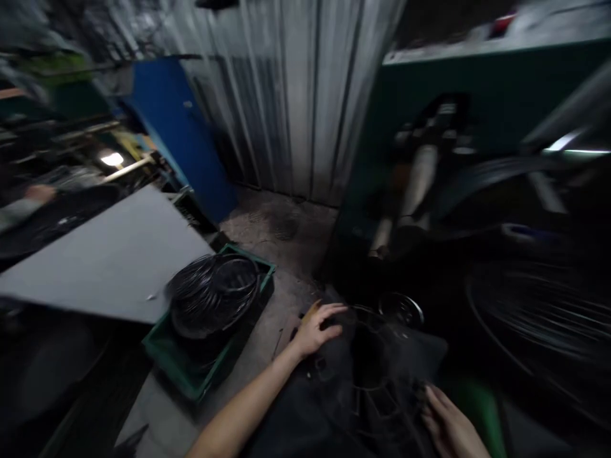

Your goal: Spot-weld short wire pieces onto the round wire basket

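Note:
Low in the view, a dark round wire frame (pixel 377 388) lies in front of my body over dark cloth. Blur and shadow hide its exact kind. My left hand (pixel 317 327) is at its upper left edge, fingers stretched and apart, thumb separate. At the lower right my right hand (pixel 446 416) has its fingers curled against the frame's right edge; part of them is hidden. A shiny metal ring (pixel 402 310) shows just beyond the frame.
On the left, a green crate (pixel 205 378) holds a stack of black wire rings (pixel 214 292). Beside it is a grey board (pixel 109 254). Dark machinery (pixel 420 184) stands at right. Behind are a blue panel (pixel 179 133) and corrugated metal wall (pixel 296 89). Another person's hand (pixel 41 193) shows far left.

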Tool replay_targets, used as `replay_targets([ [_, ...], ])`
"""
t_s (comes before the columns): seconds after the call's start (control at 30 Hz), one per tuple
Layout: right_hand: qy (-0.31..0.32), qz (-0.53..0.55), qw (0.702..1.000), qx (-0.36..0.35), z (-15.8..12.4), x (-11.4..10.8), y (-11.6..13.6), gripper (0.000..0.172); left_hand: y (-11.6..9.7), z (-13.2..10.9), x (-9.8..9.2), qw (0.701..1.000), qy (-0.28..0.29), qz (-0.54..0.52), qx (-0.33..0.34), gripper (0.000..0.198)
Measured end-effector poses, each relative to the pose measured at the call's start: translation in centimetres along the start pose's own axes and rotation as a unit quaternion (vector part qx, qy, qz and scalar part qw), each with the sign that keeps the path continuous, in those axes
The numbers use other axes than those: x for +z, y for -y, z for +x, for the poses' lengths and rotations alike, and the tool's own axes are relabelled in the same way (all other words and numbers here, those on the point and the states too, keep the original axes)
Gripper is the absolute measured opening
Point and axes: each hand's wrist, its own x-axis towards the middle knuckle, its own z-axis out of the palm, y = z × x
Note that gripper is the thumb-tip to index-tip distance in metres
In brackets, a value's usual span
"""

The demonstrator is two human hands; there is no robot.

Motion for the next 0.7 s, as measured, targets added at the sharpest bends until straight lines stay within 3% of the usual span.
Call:
replay_targets([
  [0.07, -0.085, -0.046, 0.995, -0.032, 1.5, -1.5, 0.6, 0.038, -0.1, -0.5, 0.8, 0.995, -0.041, 0.088, -0.012, 0.044],
  [0.1, -0.127, -0.096, 0.984, -0.081, 3.0, -3.3, 1.5, 0.032, 0.0, -0.2, 1.0, 0.991, -0.071, 0.116, -0.018, 0.041],
  [0.2, -0.253, -0.200, 0.933, -0.162, 8.8, -12.4, 5.9, 0.026, 0.5, 1.6, 1.8, 0.979, -0.131, 0.152, -0.026, 0.034],
  [0.27, -0.349, -0.253, 0.880, -0.197, 13.0, -18.8, 10.1, 0.029, 0.6, 2.4, 2.5, 0.977, -0.143, 0.159, -0.024, 0.034],
  [0.37, -0.352, -0.381, 0.831, -0.200, 19.4, -24.7, 16.3, 0.041, 0.5, 2.5, 3.7, 0.974, -0.158, 0.161, -0.021, 0.032],
  [0.43, -0.280, -0.512, 0.790, -0.190, 23.1, -25.9, 19.1, 0.047, 0.4, 2.5, 4.1, 0.972, -0.173, 0.159, -0.022, 0.031],
  [0.53, -0.157, -0.644, 0.723, -0.195, 26.6, -25.9, 20.6, 0.058, 0.4, 2.6, 4.1, 0.970, -0.181, 0.158, -0.026, 0.029],
  [0.7, -0.117, -0.685, 0.692, -0.196, 26.0, -26.1, 19.5, 0.080, 0.5, 2.7, 3.7, 0.972, -0.176, 0.154, -0.021, 0.027],
])
